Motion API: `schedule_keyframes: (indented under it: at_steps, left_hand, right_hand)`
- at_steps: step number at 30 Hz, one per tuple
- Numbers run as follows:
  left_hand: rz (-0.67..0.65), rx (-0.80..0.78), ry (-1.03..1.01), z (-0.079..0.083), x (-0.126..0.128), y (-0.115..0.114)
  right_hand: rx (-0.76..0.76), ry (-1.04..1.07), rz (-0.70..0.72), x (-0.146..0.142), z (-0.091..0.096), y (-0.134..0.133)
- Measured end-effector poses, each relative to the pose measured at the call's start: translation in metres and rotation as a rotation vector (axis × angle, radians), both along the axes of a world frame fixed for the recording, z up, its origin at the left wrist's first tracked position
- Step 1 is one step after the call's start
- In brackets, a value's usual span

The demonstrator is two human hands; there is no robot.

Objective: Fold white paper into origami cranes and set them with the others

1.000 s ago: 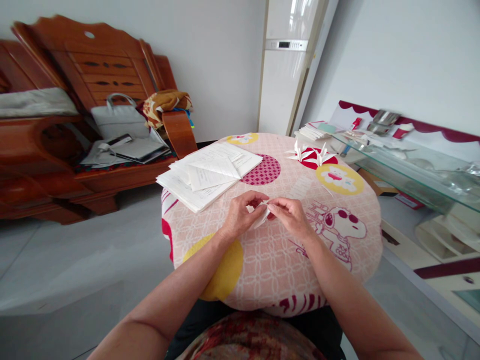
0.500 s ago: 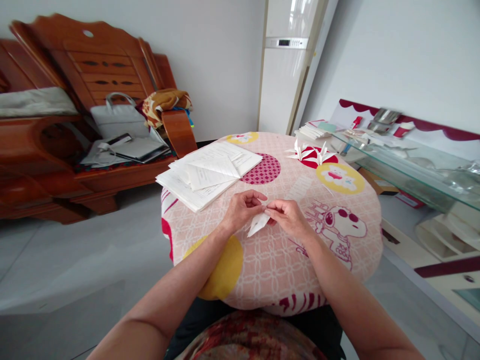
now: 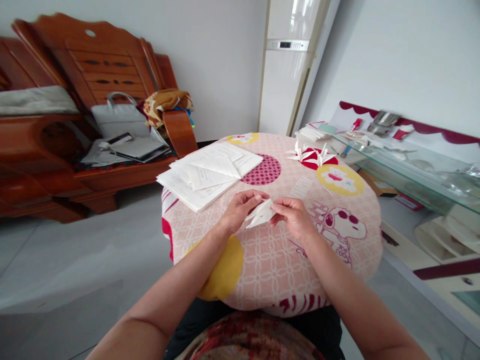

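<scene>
A small folded white paper piece [image 3: 260,214] is held between both hands above the round table [image 3: 270,270], which has a pink cartoon-print cloth. My left hand [image 3: 240,210] pinches its left side, fingers curled around it. The fingers of my right hand [image 3: 294,216] pinch its right end. A stack of white paper sheets [image 3: 208,175] lies at the table's far left. Two finished white folded paper figures [image 3: 311,152] sit at the table's far side.
A wooden bench [image 3: 75,120] with a grey bag [image 3: 118,117] and papers stands to the left. A glass shelf [image 3: 405,160] with cups and clutter runs along the right. A white standing air conditioner [image 3: 285,65] is behind the table.
The paper piece has turned from hanging down-left between the hands to lying more level, its flaps now spread. Both hands stay in the same place.
</scene>
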State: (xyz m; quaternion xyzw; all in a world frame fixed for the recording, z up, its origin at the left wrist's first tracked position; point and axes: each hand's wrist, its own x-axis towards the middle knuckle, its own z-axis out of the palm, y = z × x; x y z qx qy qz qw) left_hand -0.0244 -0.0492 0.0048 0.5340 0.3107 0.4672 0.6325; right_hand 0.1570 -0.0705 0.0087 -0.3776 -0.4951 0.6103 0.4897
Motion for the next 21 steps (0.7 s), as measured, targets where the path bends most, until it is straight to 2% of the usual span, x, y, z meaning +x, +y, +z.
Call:
schedule_keyframes:
  at_steps: [6, 11, 21]
  left_hand:
    - [-0.043, 0.112, 0.043, 0.002, 0.005, -0.003]
    - [0.072, 0.174, 0.043, 0.002, 0.011, -0.006]
    - [0.114, 0.115, -0.09, -0.003, 0.005, 0.002]
  right_hand:
    - [0.004, 0.193, -0.184, -0.003, -0.004, 0.007]
    - [0.049, 0.194, -0.273, -0.01, -0.006, 0.006]
    - [0.058, 0.119, -0.174, -0.007, -0.003, 0.0]
